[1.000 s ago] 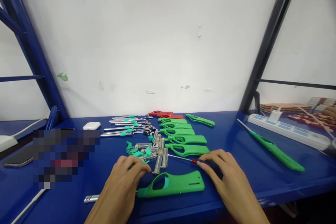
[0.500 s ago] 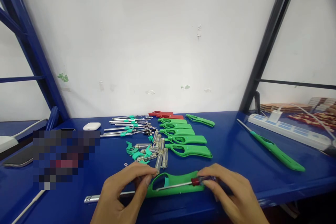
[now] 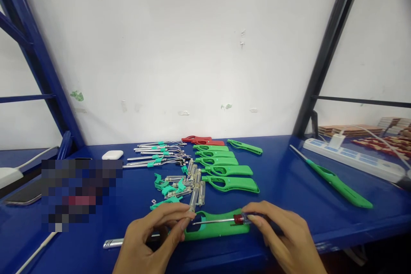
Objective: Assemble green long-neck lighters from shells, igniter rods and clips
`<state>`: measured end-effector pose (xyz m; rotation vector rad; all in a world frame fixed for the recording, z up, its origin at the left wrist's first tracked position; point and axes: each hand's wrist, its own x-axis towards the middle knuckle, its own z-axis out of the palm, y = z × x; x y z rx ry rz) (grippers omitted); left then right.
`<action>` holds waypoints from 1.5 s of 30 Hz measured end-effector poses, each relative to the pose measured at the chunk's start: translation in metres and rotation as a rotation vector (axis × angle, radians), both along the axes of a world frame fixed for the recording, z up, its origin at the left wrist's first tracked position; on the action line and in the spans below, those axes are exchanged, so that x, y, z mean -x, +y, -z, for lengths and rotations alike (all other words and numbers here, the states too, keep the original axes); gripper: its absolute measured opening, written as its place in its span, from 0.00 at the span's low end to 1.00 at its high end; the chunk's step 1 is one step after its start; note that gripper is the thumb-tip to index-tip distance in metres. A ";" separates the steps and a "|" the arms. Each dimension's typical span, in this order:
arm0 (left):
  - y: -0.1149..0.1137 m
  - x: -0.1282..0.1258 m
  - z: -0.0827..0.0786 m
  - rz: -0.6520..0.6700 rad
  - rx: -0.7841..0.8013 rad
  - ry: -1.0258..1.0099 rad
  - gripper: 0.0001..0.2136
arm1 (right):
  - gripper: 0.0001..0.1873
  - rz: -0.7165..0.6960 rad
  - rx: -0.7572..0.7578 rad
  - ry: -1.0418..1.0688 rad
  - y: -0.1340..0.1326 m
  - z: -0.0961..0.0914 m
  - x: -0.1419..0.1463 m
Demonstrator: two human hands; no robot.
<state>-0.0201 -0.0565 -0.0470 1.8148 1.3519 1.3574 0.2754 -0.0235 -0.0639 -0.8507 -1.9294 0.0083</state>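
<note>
A green lighter shell (image 3: 221,229) with a metal tube sticking out to the left lies near the front edge of the blue bench (image 3: 282,171). My left hand (image 3: 150,239) is pinched shut at the shell's left end, fingertips together on something too small to make out. My right hand (image 3: 282,239) is closed on a small screwdriver (image 3: 224,220) with a red and blue handle. Its thin shaft points left, and its tip sits just by my left fingertips above the shell.
Behind lie a row of green shells (image 3: 221,165), a red shell (image 3: 202,140), several metal tubes (image 3: 154,156) and a heap of small clear and green parts (image 3: 180,184). A complete green lighter (image 3: 334,182) and a white power strip (image 3: 353,158) lie at right, a white earbud case (image 3: 112,154) at left.
My right hand picked the screwdriver up off the bench and brought it over the shell. My left hand closed into a pinch at the shell's left end.
</note>
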 end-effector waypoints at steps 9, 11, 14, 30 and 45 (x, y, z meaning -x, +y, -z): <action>0.002 -0.004 -0.002 0.011 0.037 -0.063 0.10 | 0.15 0.015 -0.065 -0.012 -0.001 -0.004 0.003; 0.002 -0.004 0.000 0.017 0.035 -0.059 0.10 | 0.16 0.022 -0.065 -0.001 -0.001 -0.006 0.004; 0.003 -0.003 0.003 0.020 0.046 -0.055 0.10 | 0.16 0.022 -0.066 0.035 -0.001 -0.008 0.005; -0.002 -0.002 0.004 0.052 0.070 -0.005 0.12 | 0.16 0.012 -0.046 0.073 -0.002 -0.008 0.006; -0.001 -0.002 0.007 0.062 0.080 0.006 0.11 | 0.11 0.008 -0.006 0.010 0.001 0.004 -0.002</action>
